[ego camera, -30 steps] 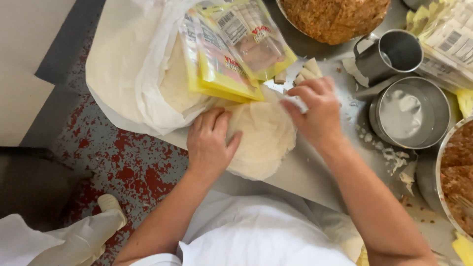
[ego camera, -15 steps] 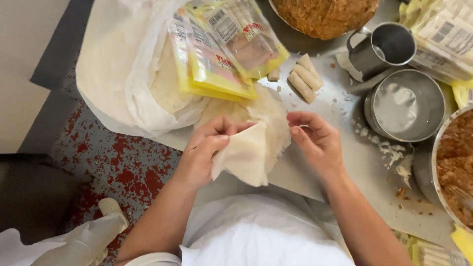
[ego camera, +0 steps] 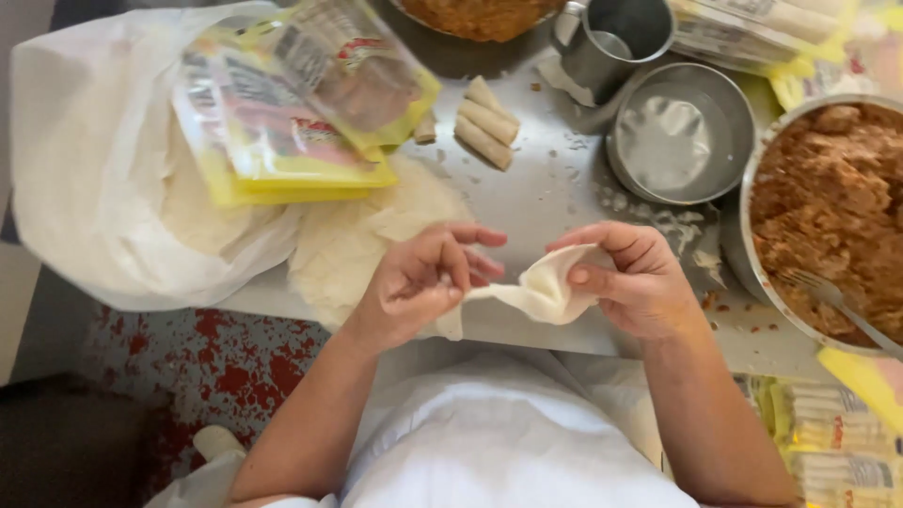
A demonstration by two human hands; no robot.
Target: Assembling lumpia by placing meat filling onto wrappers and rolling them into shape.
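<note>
A thin pale pastry wrapper hangs folded between both hands above the near edge of the metal table. My left hand pinches its left corner with thumb and fingers. My right hand cups and grips its right part, thumb on top. A stack of round wrappers lies on the table just left of my left hand. Three rolled pastries lie side by side farther back.
A large pan of brown minced filling with a fork stands at the right. A shallow metal bowl and a metal mug stand behind. Yellow wrapper packets rest on a white plastic bag at left.
The wrapper was lifted off the stack and brought to the right, clear of the pile. Both hands now hold it folded between them; the camera view has shifted right.
</note>
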